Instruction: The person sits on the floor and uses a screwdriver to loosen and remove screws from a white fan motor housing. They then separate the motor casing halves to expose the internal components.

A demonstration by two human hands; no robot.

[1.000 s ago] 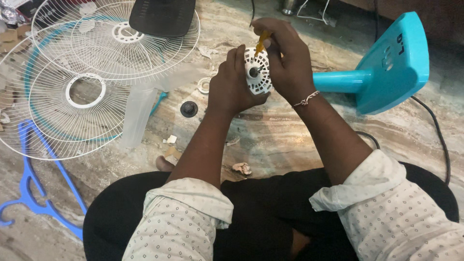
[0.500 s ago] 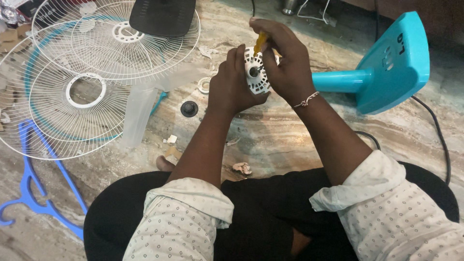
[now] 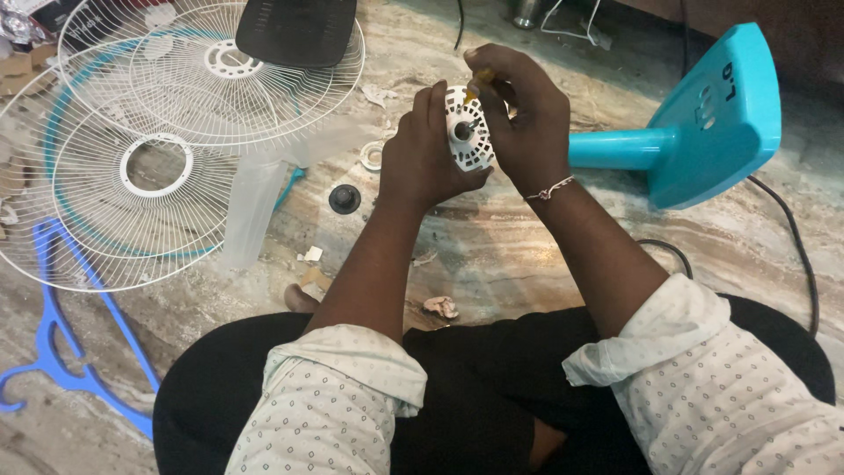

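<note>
I'm mid-way thru fastening work on the fan motor, I reckon: my left hand [image 3: 422,163] is wrapped shut round the back of the round white slotted plastic motor housing [image 3: 468,129], holding it up off the floor at about chest height w/ its face tilted toward me. My right hand [image 3: 526,114] is pinched closed on the small yellow-handled screwdriver [image 3: 479,85], tip angled down into the housing's upper edge, just above the dark centre shaft hole. Can't tell if the tip sits in a screw head, fingers cover it.

Next move, as I judge it: needs steady twist from the right wrist while the left keeps the housing from turning.

Pose: both forearms reach fwd from rolled-up dotted sleeves, elbows out, wrists bent in toward each other, hands touching the housing from either side. The turquoise fan stand base [image 3: 712,119] lies tipped over to the right; white wire fan guards [image 3: 167,158] lie well apart to the left.
</note>
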